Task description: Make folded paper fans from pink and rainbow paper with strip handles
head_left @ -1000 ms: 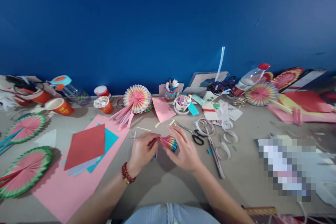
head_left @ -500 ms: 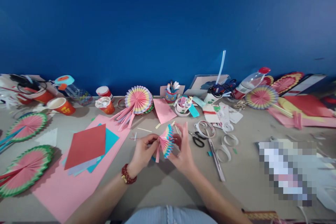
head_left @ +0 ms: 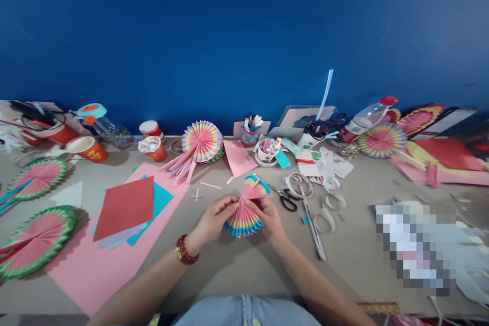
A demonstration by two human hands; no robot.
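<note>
Relative to the earlier frames, the pleated paper fan (head_left: 244, 220) has opened from a narrow bundle into two spread sections, and the right hand (head_left: 270, 219) has closed in on its centre. The fan is held above the table (head_left: 229, 275), between both hands. The left hand (head_left: 210, 220) pinches the gathered centre between thumb and fingers; the right hand grips the fan from the opposite side, fingers partly hidden behind the pleats.

Status, as judged: pleating and central gathering are complete. The disc is not closed; a gap separates the upper and lower sections on the right-hand side. The left-hand side is partly covered by fingers and cannot be confirmed.

Count:
- Fan in hand: one.
- Green-edged fans (head_left: 40, 242), well to the left of the left hand: two.
- Lavender-edged fans: two; one (head_left: 200, 140) beyond the left hand, one (head_left: 382, 140) far right of the right hand.
- Scissors (head_left: 283, 195), just beyond the right hand: one pair.
- Slim grey tool (head_left: 314, 229), probably a utility knife, right of the right hand: one.
- Red paper sheet (head_left: 124, 209), left of the left hand: one, on top of the stack.
- Bottles: two; one (head_left: 110, 135) beyond and left of the left hand, one (head_left: 364, 117) beyond and right of the right hand.
</note>
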